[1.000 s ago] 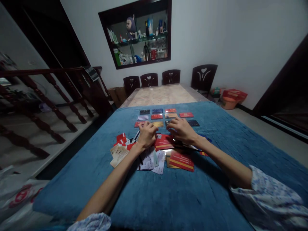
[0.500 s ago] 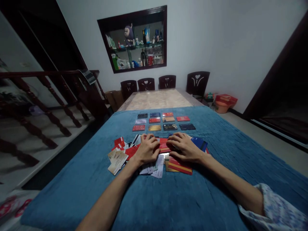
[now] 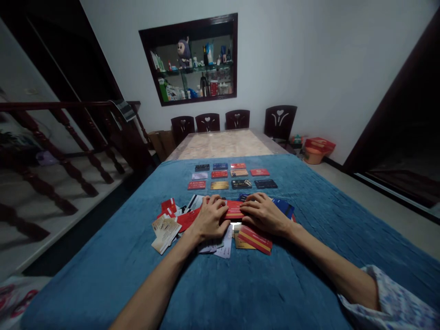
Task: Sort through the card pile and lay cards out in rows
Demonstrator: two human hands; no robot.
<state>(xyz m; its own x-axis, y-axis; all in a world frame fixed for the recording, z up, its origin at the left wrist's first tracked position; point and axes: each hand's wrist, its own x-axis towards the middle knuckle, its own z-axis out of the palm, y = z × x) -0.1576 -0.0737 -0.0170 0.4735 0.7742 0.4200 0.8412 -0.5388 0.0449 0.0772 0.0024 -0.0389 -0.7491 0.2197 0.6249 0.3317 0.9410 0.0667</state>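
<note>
Both hands rest over a spread of loose cards in the middle of the blue cloth. My left hand (image 3: 211,219), fingers curled, grips the left end of some red cards (image 3: 233,210). At their right end, my right hand (image 3: 263,213) closes over the same red cards, its thumb on the near side. Beige cards (image 3: 167,233) lie fanned left of my left hand, and pale lilac cards (image 3: 225,245) stick out below it. Red-and-yellow cards (image 3: 257,239) lie under my right wrist, with blue cards (image 3: 283,207) beyond it. Palms hide part of the pile.
Beyond the hands, rows of cards, among them a gold card (image 3: 219,185) and a black card (image 3: 241,184), lie on the blue cloth (image 3: 220,293). Behind it are the stone tabletop (image 3: 220,143) and dark chairs (image 3: 280,121). A wooden railing (image 3: 62,106) runs at left.
The view has tilted up slightly, so everything sits a little lower. Both hands stay on the red cards, with the right fingers shifted a little. The rows of cards are unchanged.
</note>
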